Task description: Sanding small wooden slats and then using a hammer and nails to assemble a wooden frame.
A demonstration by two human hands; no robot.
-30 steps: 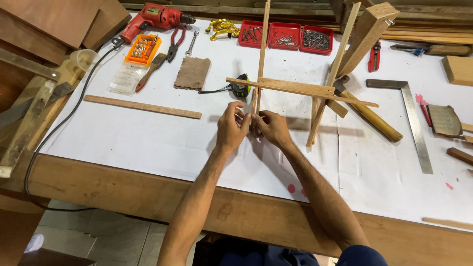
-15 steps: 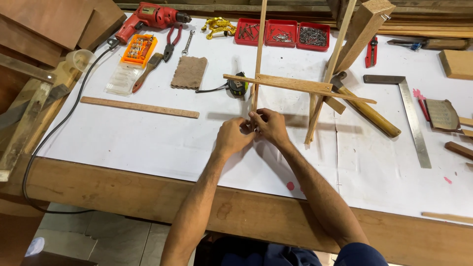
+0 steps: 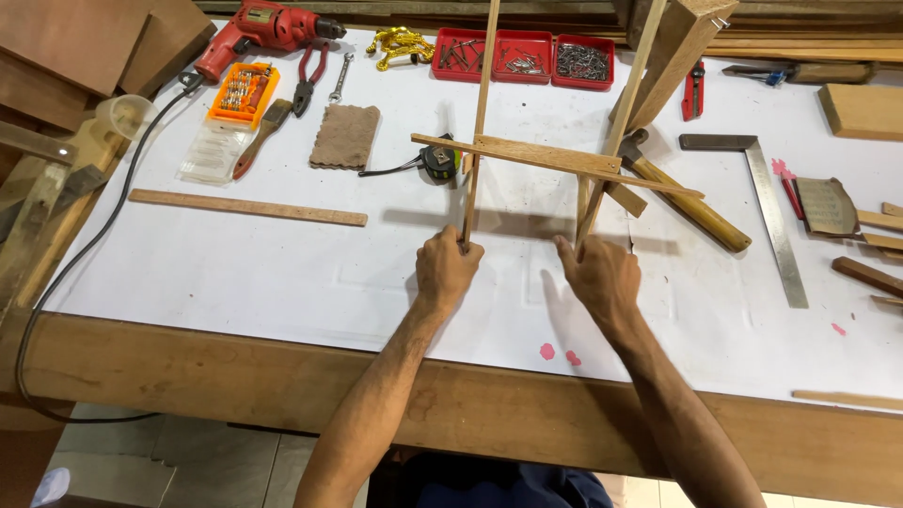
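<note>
Wooden frame (image 3: 555, 158) — thin crossed slats, unfinished | hands grip its two uprights

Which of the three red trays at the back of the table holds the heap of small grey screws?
The rightmost red tray: it is packed with small grey metal pieces, while the left one and middle one hold only a few scattered pieces.

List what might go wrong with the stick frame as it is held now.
1. The left hand and right hand each hold only the bottom end of a thin upright stick, so the frame could tip or twist.
2. The crosspiece hangs over the tape measure and hammer; a slip could strike them.
</note>
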